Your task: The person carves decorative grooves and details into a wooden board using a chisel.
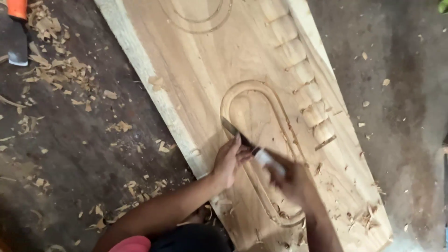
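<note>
Floor: dark, strewn with wood shavings
Plank: pale wood — carved loop groove
Left hand: clamped on chisel
Right hand: blurred — wrapped around the chisel's handle

Count, head view: one carved wooden plank; two looped grooves cut in it, one full, one partly out of frame. One chisel. Two hands: left hand, right hand. One orange-handled tool. Wood shavings: too many to count.
</note>
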